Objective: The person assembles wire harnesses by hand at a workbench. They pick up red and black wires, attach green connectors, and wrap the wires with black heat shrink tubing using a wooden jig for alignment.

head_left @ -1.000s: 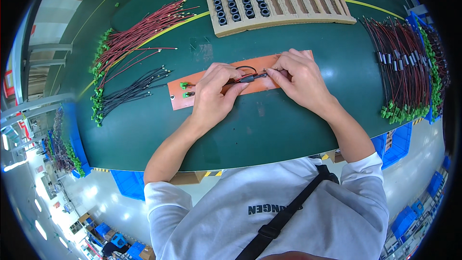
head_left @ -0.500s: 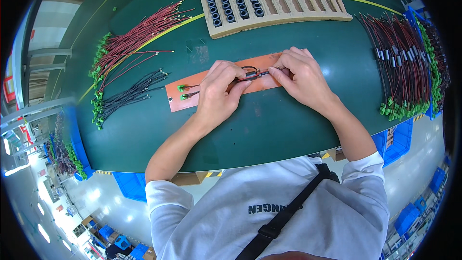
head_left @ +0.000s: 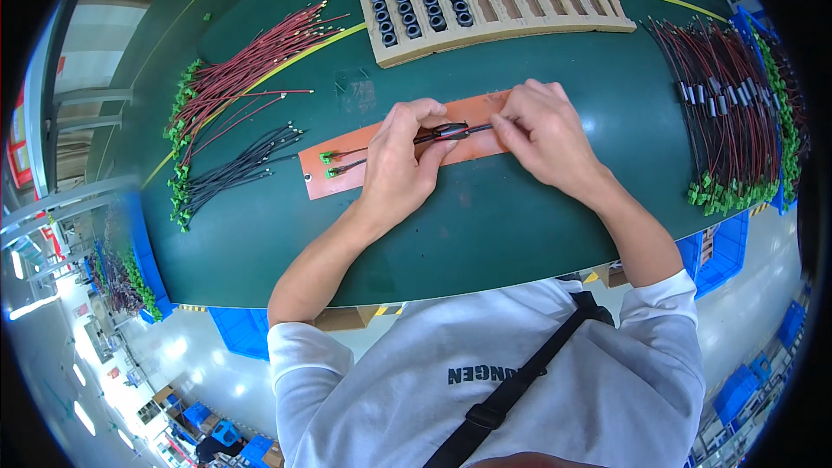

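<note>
Over an orange strip-shaped board (head_left: 482, 109), my left hand (head_left: 400, 156) holds a dark cylindrical ferrite core (head_left: 451, 131) between thumb and fingers. Red and black wires run through the core. Green connectors (head_left: 329, 164) at the wires' left ends lie on the board's left part. Just right of the core, my right hand (head_left: 544, 128) is closed in a pinch on the wires (head_left: 481, 128) coming out of it. Their tips are hidden by my fingers.
Red wires (head_left: 260, 56) and black wires (head_left: 238, 169) with green connectors lie to the left. A cardboard tray (head_left: 511, 33) at the back holds several dark cores. Bundled wires with grey cores (head_left: 724, 100) are heaped at the right, beside a blue bin (head_left: 744, 35).
The wire loop that stood out above the core is now drawn in against it. My right hand has shifted slightly right, and more of the core shows between my left fingers.
</note>
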The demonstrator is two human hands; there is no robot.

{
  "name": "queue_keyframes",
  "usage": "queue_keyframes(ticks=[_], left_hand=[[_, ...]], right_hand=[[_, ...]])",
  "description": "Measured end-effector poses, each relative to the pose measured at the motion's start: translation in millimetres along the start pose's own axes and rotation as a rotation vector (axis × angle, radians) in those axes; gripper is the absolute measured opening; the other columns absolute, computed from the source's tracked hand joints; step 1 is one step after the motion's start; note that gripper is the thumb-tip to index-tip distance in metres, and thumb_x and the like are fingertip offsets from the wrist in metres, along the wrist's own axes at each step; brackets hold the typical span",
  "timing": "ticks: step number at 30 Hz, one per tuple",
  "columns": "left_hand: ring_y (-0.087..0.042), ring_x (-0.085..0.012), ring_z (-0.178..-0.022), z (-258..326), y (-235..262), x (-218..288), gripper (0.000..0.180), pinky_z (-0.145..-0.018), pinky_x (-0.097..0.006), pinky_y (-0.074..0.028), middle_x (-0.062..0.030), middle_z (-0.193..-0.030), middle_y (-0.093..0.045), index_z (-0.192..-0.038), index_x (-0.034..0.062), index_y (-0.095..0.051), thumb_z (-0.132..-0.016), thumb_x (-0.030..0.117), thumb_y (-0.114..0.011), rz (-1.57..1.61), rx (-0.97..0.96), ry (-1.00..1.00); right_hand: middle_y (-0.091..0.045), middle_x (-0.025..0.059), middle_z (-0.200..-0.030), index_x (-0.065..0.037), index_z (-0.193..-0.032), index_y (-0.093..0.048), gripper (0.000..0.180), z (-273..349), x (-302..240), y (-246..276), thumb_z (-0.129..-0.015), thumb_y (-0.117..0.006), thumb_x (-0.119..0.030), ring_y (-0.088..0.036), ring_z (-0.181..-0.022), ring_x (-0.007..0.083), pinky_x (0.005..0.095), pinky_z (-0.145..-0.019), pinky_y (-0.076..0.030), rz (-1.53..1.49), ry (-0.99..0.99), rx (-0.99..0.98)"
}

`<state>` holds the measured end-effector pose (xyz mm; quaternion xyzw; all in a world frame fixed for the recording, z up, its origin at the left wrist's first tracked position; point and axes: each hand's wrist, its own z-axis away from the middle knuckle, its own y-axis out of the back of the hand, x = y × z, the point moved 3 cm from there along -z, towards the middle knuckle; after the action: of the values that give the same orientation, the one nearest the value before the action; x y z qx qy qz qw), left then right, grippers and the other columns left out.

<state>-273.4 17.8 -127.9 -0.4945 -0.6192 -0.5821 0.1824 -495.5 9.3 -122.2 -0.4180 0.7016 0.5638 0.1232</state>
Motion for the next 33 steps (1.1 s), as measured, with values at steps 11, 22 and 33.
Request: queue_keyframes(ticks=[11, 22, 33], left_hand=[[-0.065, -0.0227, -0.109, -38.7, 16.0, 17.6, 0.027, -0.097, -0.036, -0.053, -0.0123, -0.113, -0.072, -0.115, 0.0008, -0.071, -0.090, 0.007, -0.076, 0.024, -0.283, -0.079], [-0.061, -0.0131, -0.073, -90.0, -36.7, 11.8, 0.020, -0.069, -0.030, -0.051, -0.0063, -0.081, -0.074, -0.100, 0.0007, -0.077, -0.099, 0.019, -0.068, 0.178, -0.768, 0.295], [-0.058, -0.0097, -0.073, -98.4, -39.8, 15.0, 0.022, -0.068, -0.028, -0.047, -0.0020, -0.076, -0.071, -0.087, 0.0021, -0.077, -0.096, 0.022, -0.072, 0.176, -0.787, 0.193]], right_hand=[[-0.046, 0.0017, -0.064, -0.005, -0.078, -0.061, 0.024, 21.2, 29.7, 13.8, -0.094, -0.073, -0.018, -0.044, -0.063, 0.0172, 0.0346, -0.077, -0.037, -0.222, -0.223, 0.087], [-0.050, 0.0005, -0.063, -0.006, -0.077, -0.063, 0.022, 21.0, 26.9, 14.0, -0.094, -0.072, -0.017, -0.047, -0.062, 0.0174, 0.0355, -0.075, -0.036, -0.275, -0.181, 0.086], [-0.062, 0.0027, -0.065, -0.006, -0.076, -0.064, 0.030, 17.4, 30.1, 10.6, -0.095, -0.074, -0.027, -0.053, -0.062, 0.0179, 0.0358, -0.074, -0.041, -0.287, -0.333, 0.130]])
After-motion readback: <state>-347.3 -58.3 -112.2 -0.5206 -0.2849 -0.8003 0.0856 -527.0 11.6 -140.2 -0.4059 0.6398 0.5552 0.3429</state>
